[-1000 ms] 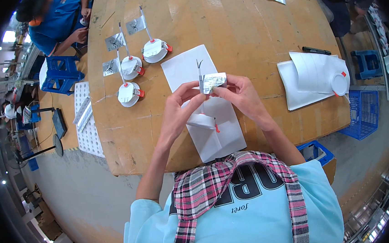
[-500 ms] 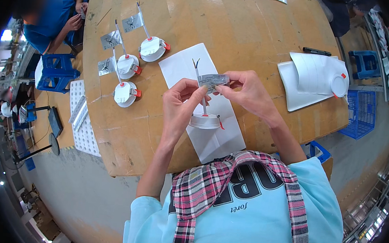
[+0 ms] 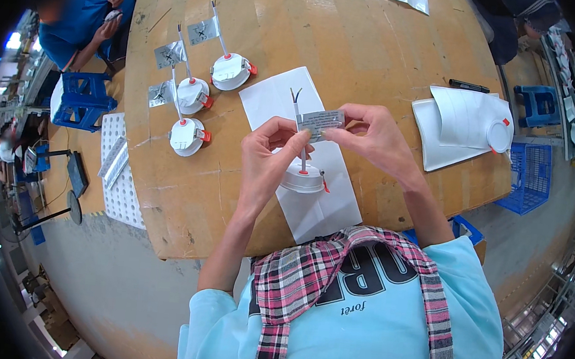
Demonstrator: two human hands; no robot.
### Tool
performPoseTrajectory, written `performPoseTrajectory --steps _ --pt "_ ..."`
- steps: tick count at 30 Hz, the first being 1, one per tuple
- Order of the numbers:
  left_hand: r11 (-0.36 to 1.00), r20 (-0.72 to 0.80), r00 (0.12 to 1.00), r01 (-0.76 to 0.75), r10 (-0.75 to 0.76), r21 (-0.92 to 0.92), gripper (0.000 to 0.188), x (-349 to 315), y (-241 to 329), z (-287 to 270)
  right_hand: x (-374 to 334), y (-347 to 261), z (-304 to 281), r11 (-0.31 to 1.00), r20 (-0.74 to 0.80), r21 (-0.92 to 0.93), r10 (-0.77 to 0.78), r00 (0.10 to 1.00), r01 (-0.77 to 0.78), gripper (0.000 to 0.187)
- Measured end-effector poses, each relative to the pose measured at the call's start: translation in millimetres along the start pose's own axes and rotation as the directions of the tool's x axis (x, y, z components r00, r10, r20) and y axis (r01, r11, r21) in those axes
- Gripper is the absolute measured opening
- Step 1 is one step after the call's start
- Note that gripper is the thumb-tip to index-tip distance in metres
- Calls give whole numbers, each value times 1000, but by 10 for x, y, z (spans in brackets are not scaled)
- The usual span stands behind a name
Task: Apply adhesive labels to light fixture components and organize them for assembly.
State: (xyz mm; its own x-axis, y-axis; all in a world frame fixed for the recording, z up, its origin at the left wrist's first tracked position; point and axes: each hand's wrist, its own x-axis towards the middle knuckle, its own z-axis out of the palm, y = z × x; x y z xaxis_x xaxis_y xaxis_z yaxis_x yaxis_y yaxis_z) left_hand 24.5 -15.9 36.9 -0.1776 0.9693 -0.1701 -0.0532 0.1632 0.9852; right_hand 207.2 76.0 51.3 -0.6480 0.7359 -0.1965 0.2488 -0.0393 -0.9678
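Observation:
A round white downlight with a red clip stands on a white paper sheet in front of me, its grey cable rising from a red grommet. Around that cable sits a silver label, sticking out to the right like a flag. My left hand pinches the label's left end against the cable. With thumb and fingers, my right hand grips the label's right part. Bare wire ends show above the left fingers. The fingers partly cover the label's lower edge.
Three downlights with silver flag labels on their cables stand at the left. Papers, a round white piece and a black marker lie at the right. A person in blue works at the far left, beside a blue stool.
The silver label now shows more of its printed face, turned toward me. Both hands keep nearly the same place and grip. The co-worker's hands have shifted slightly.

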Motion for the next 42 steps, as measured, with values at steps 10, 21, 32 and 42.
performPoseTrajectory --steps 10,21,32,42 --pt "999 -23 1000 17 -19 -48 16 81 12 -40 -11 -60 -79 978 -46 208 41 998 -31 25" --pt "994 -41 998 -51 55 95 11 68 130 126 109 -301 19 996 -90 -93 -11 996 2 19" --pt "962 40 998 -39 52 -269 18 249 -27 -91 142 -259 -207 951 -133 275 -110 985 144 27" --pt "682 498 861 301 106 -666 24 464 -488 -32 340 7 142 954 -26 276 -110 994 113 19"
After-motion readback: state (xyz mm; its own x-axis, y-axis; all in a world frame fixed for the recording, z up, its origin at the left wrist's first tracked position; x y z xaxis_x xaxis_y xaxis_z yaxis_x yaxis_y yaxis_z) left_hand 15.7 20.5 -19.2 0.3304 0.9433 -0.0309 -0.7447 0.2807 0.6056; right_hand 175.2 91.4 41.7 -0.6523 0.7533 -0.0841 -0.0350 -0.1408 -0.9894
